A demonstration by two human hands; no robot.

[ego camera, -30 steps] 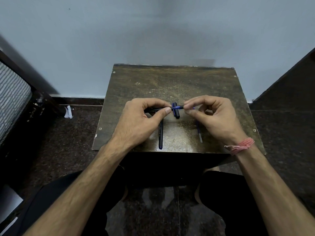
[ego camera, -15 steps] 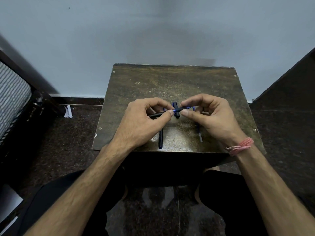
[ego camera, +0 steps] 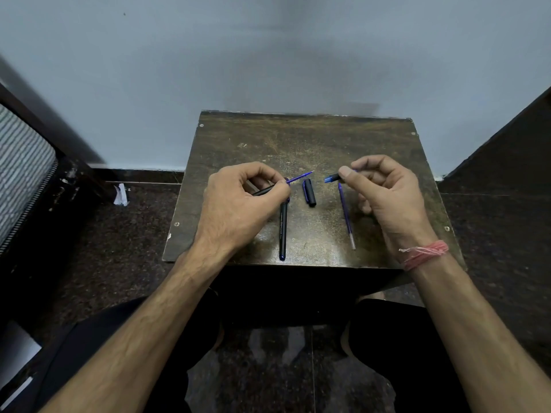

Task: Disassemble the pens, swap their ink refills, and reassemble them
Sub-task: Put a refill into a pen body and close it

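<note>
Now the right hand (ego camera: 384, 189) has pulled the blue tip (ego camera: 331, 178) off the refill (ego camera: 299, 177).

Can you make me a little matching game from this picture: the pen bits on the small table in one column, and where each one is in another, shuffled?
Things
1. blue tip piece
2. black cap
3. loose refill
4. pen barrel with its refill sticking out

Places
A. lying on the table between the two hands
B. pinched in the right hand
C. held in the left hand
D. lying on the table beside the right hand

Pairs: 1-B, 2-A, 3-D, 4-C
</note>
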